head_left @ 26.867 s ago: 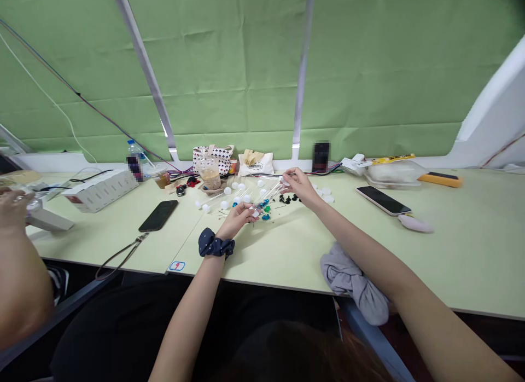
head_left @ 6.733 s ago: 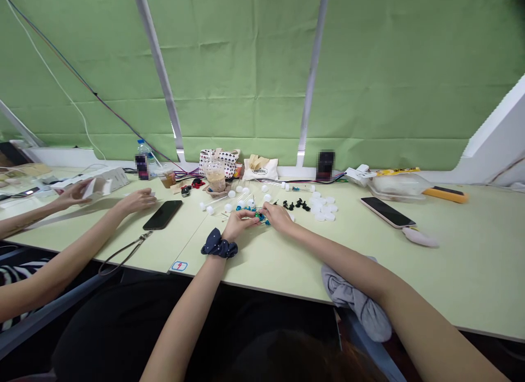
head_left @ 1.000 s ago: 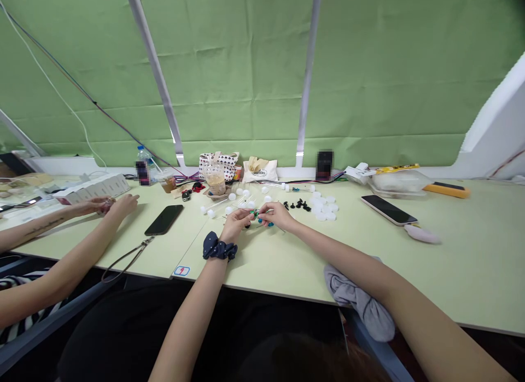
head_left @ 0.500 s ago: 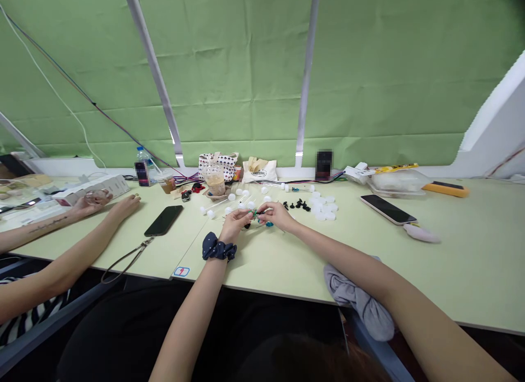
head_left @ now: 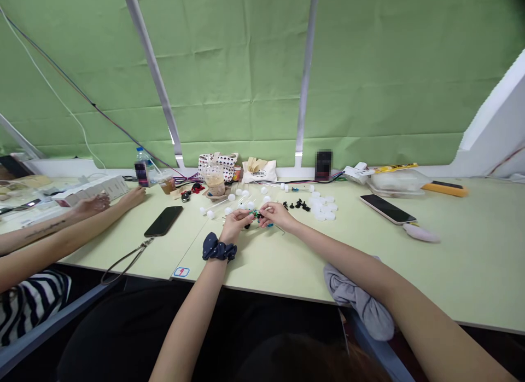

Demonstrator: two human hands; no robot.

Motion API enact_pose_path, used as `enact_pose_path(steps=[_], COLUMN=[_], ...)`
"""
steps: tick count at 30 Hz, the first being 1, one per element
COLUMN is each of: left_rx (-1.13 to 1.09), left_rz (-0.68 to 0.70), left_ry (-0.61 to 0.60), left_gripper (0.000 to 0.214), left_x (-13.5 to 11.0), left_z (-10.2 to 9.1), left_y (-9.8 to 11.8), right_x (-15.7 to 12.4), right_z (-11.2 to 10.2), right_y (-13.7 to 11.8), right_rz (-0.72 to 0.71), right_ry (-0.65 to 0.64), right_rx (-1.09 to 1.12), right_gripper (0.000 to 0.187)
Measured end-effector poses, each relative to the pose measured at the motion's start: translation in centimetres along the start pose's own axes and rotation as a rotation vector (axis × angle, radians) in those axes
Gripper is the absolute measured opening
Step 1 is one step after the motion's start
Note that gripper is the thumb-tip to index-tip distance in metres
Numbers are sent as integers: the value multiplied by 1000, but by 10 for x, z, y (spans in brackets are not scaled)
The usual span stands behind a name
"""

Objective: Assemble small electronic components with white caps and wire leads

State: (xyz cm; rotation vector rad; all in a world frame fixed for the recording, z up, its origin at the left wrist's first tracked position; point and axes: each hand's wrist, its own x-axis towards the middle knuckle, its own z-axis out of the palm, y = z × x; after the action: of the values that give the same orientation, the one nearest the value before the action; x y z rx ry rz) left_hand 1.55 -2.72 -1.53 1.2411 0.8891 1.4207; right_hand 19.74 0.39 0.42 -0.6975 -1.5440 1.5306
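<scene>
My left hand (head_left: 237, 222) and my right hand (head_left: 277, 214) meet over the table, fingertips pinched together. Between them is a small green and black piece (head_left: 256, 213); its kind is too small to make out, and the fingers partly cover it. A bit of blue (head_left: 269, 225) shows just under my right fingers. Behind my hands lie several clear tubes with white round ends (head_left: 246, 198). To the right of my right hand are several small black stopper-like pieces (head_left: 302, 205) and a cluster of white caps (head_left: 324, 207).
A dark phone (head_left: 164, 221) with a strap lies left, another phone (head_left: 388, 209) right. An iced drink cup (head_left: 215, 185) stands behind the tubes. Far left, a co-worker's hands (head_left: 133, 198) are by a white box (head_left: 92, 189). A plastic container (head_left: 397, 182) sits at back right.
My hands stay nearly in place, the fingers shifting slightly on the small piece. At the left, the co-worker's nearer hand has reached farther forward and right.
</scene>
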Motion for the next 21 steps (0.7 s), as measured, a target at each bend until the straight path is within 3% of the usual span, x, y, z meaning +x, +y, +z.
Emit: enact_pose_path(steps=[15,21], left_rx=[16,1], left_rz=[4,7], left_ry=[0,9], left_gripper=[37,38], left_x=[-1,-2], left_z=[3,3], left_y=[2,2], right_x=[-3,-3], right_z=[5,-1], right_y=[-6,-4], right_rz=[116,179], right_ry=[50,-28], right_rx=[95,148], right_gripper=[15,11])
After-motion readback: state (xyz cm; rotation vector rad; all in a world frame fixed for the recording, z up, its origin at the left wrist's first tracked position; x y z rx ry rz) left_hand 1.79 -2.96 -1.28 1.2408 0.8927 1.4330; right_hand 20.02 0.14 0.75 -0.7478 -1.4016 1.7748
